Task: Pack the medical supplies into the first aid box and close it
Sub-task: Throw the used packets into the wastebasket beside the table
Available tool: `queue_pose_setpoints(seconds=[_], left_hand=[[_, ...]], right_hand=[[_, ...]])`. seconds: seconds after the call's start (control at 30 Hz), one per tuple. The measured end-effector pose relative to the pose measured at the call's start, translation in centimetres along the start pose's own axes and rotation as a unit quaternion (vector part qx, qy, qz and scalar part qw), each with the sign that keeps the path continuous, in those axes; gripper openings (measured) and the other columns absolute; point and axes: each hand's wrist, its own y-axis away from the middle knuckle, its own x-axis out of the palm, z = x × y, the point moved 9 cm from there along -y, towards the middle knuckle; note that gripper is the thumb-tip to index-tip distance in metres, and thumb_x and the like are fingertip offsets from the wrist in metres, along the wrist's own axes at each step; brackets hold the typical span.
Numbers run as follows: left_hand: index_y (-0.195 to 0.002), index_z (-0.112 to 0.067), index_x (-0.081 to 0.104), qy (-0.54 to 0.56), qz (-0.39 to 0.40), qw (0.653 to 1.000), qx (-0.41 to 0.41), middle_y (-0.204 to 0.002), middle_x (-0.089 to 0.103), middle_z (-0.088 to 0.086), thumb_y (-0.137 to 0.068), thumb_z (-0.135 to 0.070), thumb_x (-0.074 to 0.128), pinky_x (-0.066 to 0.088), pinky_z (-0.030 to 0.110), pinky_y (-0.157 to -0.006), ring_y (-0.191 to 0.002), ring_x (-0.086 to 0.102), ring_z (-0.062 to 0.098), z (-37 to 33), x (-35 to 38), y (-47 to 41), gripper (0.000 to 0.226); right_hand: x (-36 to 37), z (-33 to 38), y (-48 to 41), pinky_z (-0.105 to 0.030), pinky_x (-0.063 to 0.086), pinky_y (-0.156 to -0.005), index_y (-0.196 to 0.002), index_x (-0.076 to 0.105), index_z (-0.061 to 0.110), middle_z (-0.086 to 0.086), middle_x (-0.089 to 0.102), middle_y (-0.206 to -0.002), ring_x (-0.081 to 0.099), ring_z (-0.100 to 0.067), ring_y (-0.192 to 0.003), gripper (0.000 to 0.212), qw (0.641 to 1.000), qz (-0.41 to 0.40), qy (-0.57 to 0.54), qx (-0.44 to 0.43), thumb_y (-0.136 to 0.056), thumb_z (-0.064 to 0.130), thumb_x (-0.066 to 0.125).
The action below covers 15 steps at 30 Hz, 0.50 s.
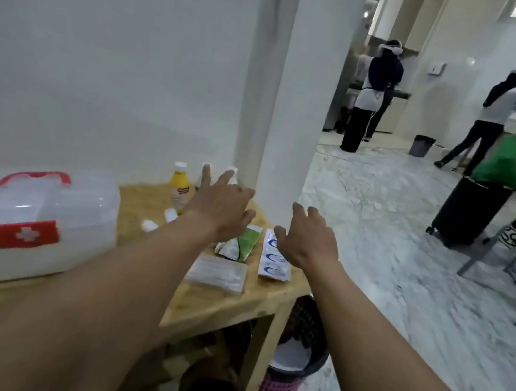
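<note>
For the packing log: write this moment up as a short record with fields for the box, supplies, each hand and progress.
box: first aid box, lid down, on the left of the wooden table
supplies: yellow bottle, small white bottles, green packet, blue-and-white strip and clear flat case, all lying outside the box
left hand: fingers spread, over the supplies, holds nothing
right hand: fingers relaxed, over the strip, holds nothing
progress: supplies not yet packed

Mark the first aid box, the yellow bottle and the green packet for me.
first aid box (24,233): head view, on the red cross label at its front.
yellow bottle (178,186): head view, on its yellow body below the white cap.
green packet (247,240): head view, on its green upper half.
</note>
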Motion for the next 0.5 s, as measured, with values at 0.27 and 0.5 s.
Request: queue_pose_setpoints(seconds=[0.27, 0.5], left_hand=[[-0.108, -0.019, 0.066, -0.04, 0.09, 0.994, -0.043, -0.113, 0.066, 0.012, -0.092, -0.037, 0.054, 0.027, 0.06, -0.112, -0.118, 0.053, 0.035, -1.6, 4.2, -0.8, 0.027], [-0.109, -0.021, 0.06, -0.013, 0.099, 0.99, -0.099, -0.105, 0.064, 0.006, -0.082, -0.036, 0.061, 0.033, 0.054, -0.105, -0.111, 0.054, 0.031, -0.9, 5.5, -2.2, 0.031]], right_hand=[[5.5, -3.0, -0.8, -0.04, 0.047, -0.087, -0.114, 0.056, 0.016, -0.008, 0.058, -0.121, 0.058, -0.03, -0.108, 0.049, 0.995, 0.092, -0.006, 0.046, -0.088, 0.057, 0.052], [6.2, -4.6, -1.8, -0.032, 0.042, -0.064, -0.073, 0.043, 0.022, 0.0, 0.058, -0.087, 0.06, -0.026, -0.085, 0.045, 0.986, 0.097, -0.092, 0.095, -0.078, 0.061, 0.065]])
